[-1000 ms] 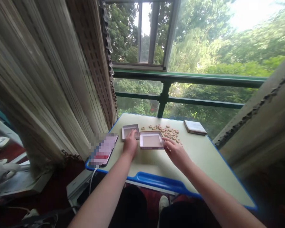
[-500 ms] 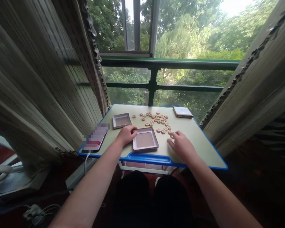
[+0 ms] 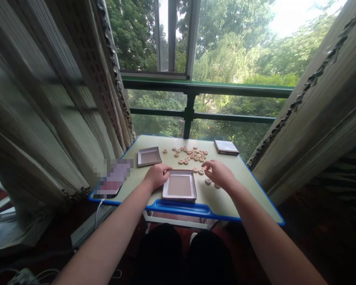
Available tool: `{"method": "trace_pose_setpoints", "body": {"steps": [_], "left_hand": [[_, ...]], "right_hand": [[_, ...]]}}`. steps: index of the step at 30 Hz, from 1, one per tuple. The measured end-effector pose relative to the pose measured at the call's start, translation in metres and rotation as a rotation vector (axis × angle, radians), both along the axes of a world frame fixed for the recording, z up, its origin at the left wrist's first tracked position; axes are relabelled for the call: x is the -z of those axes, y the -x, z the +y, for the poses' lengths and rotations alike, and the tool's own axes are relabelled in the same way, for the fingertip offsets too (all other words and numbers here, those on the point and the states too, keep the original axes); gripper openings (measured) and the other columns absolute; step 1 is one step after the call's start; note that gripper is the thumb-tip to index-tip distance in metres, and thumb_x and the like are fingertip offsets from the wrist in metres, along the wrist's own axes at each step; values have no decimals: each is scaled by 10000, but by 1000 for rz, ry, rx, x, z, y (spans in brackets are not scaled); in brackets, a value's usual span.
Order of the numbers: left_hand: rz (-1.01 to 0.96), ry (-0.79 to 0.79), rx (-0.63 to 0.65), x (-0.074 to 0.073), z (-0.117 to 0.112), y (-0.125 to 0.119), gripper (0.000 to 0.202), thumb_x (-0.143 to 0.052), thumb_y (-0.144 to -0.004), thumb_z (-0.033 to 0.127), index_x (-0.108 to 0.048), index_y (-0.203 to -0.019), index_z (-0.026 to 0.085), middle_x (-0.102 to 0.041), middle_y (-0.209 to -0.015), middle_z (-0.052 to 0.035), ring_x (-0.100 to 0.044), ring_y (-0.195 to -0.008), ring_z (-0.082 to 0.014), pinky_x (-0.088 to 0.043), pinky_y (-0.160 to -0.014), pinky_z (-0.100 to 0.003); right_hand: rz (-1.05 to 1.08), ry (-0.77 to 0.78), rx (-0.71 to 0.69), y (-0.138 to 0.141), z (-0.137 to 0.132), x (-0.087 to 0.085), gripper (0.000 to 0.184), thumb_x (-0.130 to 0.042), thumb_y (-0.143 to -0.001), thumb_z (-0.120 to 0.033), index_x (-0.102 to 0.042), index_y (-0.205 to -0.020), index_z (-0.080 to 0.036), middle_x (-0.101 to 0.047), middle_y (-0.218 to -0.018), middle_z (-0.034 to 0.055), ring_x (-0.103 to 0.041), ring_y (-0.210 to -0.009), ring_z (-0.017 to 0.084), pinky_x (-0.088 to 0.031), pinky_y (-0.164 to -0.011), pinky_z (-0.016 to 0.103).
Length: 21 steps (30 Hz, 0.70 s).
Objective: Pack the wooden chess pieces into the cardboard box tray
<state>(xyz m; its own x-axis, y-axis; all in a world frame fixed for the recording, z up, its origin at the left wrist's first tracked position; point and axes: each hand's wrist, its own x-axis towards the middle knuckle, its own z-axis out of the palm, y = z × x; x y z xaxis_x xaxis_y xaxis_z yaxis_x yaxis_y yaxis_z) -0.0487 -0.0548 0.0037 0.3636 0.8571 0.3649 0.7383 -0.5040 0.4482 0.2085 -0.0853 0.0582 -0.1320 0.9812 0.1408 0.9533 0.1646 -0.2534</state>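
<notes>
Round wooden Chinese chess pieces (image 3: pixel 196 158) with red and dark markings lie scattered over the middle of the table. Near the front edge sits a shallow open box (image 3: pixel 180 186) with nothing in it. My left hand (image 3: pixel 156 176) has its fingers curled on the box's upper left corner. My right hand (image 3: pixel 221 173) is over the right side of the scatter, thumb and forefinger slightly apart at a few pieces, partly covering them. Two pieces (image 3: pixel 208 181) lie just below that hand.
A second shallow tray (image 3: pixel 148 157) rests at the left, with a phone (image 3: pixel 114 178) on a cable nearer me. At the back right is a flat, pale-topped box (image 3: pixel 226 147). The small table (image 3: pixel 249 198) has a blue edge and faces a green railing (image 3: pixel 225 90) between curtains.
My right hand has moved up and left across the pieces, leaving two showing below it. My left hand stays at the box corner. The view has tilted up slightly.
</notes>
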Motion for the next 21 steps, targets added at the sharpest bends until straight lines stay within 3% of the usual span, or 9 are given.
{"method": "trace_pose_setpoints", "body": {"steps": [4, 8, 10, 13, 16, 21], "left_hand": [[-7, -39, -11, 4, -2, -4, 279, -486, -738, 165, -687, -929, 199, -695, -975, -33, -628, -876, -170, -480, -844, -284], [-163, -149, -166, 2, -4, -5, 255, -449, -770, 164, -678, -882, 157, -699, -904, -55, -628, -851, -172, -484, -811, -287], [-193, -170, -183, -7, 3, -8, 240, -455, -771, 163, -676, -864, 163, -700, -867, -41, -627, -766, -155, -487, -770, -273], [-174, -125, -144, -27, 27, -22, 223, -471, -783, 209, -682, -850, 188, -701, -823, -15, -596, -615, -127, -486, -665, -254], [-153, -175, -80, -38, 55, -38, 224, -486, -778, 217, -686, -872, 183, -702, -846, -28, -606, -674, -138, -479, -707, -249], [-220, -211, -6, -14, 79, -47, 219, -499, -753, 180, -693, -854, 171, -704, -845, -31, -580, -633, -116, -465, -701, -234]], "right_hand": [[33, -21, -103, 19, 39, -11, 254, -501, -775, -167, -695, -928, -219, -650, -955, 49, -582, -810, 160, -427, -714, 247], [-44, -188, -197, 29, 52, 0, 277, -439, -846, -198, -680, -981, -224, -638, -1031, 73, -523, -992, 196, -396, -829, 281], [-143, -158, -175, 26, 50, 6, 276, -418, -854, -230, -690, -894, -215, -654, -960, 84, -537, -945, 209, -395, -796, 296], [-170, -49, -54, 14, 49, 7, 259, -426, -827, -276, -669, -906, -229, -661, -946, 63, -569, -854, 193, -393, -671, 270], [-176, 78, 17, 3, 50, 0, 257, -469, -754, -287, -655, -922, -232, -662, -942, 53, -576, -832, 196, -366, -607, 258], [-175, 169, -12, -4, 54, -4, 278, -498, -688, -308, -640, -913, -225, -660, -913, 58, -578, -798, 203, -343, -556, 251]]}}
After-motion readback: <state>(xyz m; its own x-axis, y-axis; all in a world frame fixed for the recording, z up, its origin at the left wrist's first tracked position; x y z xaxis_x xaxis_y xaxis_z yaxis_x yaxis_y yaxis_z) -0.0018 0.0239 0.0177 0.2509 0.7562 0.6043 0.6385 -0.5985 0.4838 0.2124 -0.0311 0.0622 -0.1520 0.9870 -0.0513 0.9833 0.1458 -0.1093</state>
